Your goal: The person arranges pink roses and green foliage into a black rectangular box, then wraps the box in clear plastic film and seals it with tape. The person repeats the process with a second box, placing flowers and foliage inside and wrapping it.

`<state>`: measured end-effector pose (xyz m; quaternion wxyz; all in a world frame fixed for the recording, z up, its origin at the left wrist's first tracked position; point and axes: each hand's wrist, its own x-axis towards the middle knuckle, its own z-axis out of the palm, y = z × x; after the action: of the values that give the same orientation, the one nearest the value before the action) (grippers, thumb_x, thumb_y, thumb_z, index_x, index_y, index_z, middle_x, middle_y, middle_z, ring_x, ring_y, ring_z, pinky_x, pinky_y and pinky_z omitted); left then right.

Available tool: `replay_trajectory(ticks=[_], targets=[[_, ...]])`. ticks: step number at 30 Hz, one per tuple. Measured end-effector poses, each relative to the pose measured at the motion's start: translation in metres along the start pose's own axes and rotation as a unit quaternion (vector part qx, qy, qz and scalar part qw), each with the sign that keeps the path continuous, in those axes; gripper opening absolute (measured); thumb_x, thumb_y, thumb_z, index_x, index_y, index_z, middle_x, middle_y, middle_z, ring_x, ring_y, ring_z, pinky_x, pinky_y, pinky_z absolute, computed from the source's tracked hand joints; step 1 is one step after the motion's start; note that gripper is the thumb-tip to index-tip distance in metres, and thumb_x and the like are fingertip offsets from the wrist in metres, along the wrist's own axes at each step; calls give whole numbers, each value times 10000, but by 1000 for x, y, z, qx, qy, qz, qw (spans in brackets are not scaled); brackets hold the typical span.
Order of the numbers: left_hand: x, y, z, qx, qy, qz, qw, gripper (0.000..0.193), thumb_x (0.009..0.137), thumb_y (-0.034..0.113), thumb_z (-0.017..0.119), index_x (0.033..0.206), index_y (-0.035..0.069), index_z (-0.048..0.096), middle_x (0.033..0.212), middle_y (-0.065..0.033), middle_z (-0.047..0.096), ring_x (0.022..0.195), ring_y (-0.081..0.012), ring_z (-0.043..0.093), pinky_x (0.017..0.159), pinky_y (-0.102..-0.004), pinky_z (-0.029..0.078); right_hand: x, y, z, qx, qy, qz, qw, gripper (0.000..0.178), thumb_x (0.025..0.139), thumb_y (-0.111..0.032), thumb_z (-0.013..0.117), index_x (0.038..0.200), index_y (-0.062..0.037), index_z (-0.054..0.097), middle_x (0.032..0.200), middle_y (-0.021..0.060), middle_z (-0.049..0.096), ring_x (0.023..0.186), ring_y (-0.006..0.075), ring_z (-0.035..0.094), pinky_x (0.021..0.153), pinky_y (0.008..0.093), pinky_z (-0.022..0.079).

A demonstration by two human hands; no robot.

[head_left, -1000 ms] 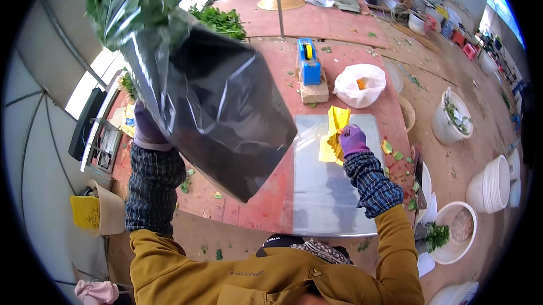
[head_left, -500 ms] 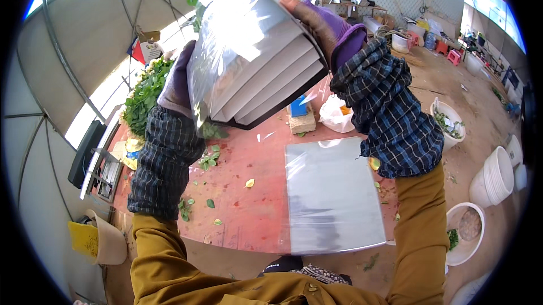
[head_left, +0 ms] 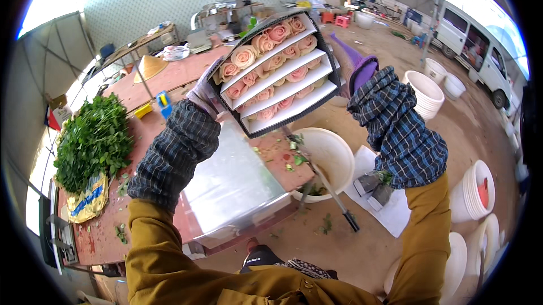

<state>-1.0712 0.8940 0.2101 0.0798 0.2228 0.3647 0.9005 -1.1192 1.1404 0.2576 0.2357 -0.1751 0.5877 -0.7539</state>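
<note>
Both gloved hands hold up a wrapped bunch of roses [head_left: 276, 61], its open end facing me. Pale pink and peach blooms sit in rows between white card dividers, inside a dark corrugated wrap. At the bunch's left side is my left hand [head_left: 203, 94], closed on its edge; the fingers are partly hidden behind the wrap. My right hand [head_left: 353, 64], in a purple-cuffed glove, grips the opposite side, its fingertips also hidden. Beneath the bunch, a clear plastic sheet [head_left: 232, 175] lies over the corner of the red table [head_left: 155, 177].
A heap of leafy stems [head_left: 93, 141] lies on the table at left, near a yellow-and-blue bag [head_left: 89, 200]. Beyond the table's corner stands a white bucket [head_left: 334, 155] with cuttings. Stacked buckets [head_left: 472, 192] line the right side. A white van [head_left: 472, 50] is parked farther off.
My view has swung right. The bunch has been tilted, so its rose heads now face me where its plastic-covered side and divider edges showed before. Both hands still hold it.
</note>
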Motion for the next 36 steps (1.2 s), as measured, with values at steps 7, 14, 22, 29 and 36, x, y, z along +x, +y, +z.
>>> replay_trajectory(ticks=[7, 14, 22, 29, 36], targets=[[101, -215, 96, -76, -121, -176, 974, 424, 975, 231, 427, 1342, 19, 413, 1333, -144, 488, 1168, -240, 528, 997, -398, 445, -172, 8, -191, 15, 254, 19, 967, 636, 867, -510, 567, 1268, -28, 460, 1169, 211, 532, 1036, 276, 593, 749, 425, 582], [144, -380, 127, -105, -197, -341, 913, 431, 980, 208, 418, 1365, 17, 389, 1375, -146, 456, 1209, -234, 504, 1028, -398, 426, -275, 52, -319, 111, 254, 129, 952, 614, 923, -610, 320, 1362, -191, 410, 1296, 80, 532, 1119, 290, 564, 819, 579, 504], [158, -538, 103, -151, -116, -487, 852, 388, 984, 153, 365, 1358, 51, 389, 1373, -100, 471, 1199, -210, 513, 1025, -392, 422, -323, 163, -436, 227, 250, 235, 911, 686, 882, -684, 307, 1311, -172, 462, 1237, 101, 580, 1012, 309, 612, 708, 569, 487], [190, -633, 42, 12, -123, -530, 839, 429, 951, 217, 472, 1346, 52, 432, 1308, -140, 527, 1118, -244, 572, 994, -399, 442, -317, 245, -512, 301, 265, 294, 868, 879, 776, -825, 308, 1406, -216, 375, 1443, 115, 370, 1284, 393, 367, 954, 682, 290], [206, -709, -37, 443, -263, -509, 689, 294, 819, 215, 639, 1073, 77, 584, 983, -83, 602, 842, -178, 614, 697, -329, 527, -306, 342, -561, 433, 300, 237, 816, 740, 839, -600, 553, 1375, -114, 398, 1336, 120, 494, 1184, 282, 506, 1008, 473, 407]])
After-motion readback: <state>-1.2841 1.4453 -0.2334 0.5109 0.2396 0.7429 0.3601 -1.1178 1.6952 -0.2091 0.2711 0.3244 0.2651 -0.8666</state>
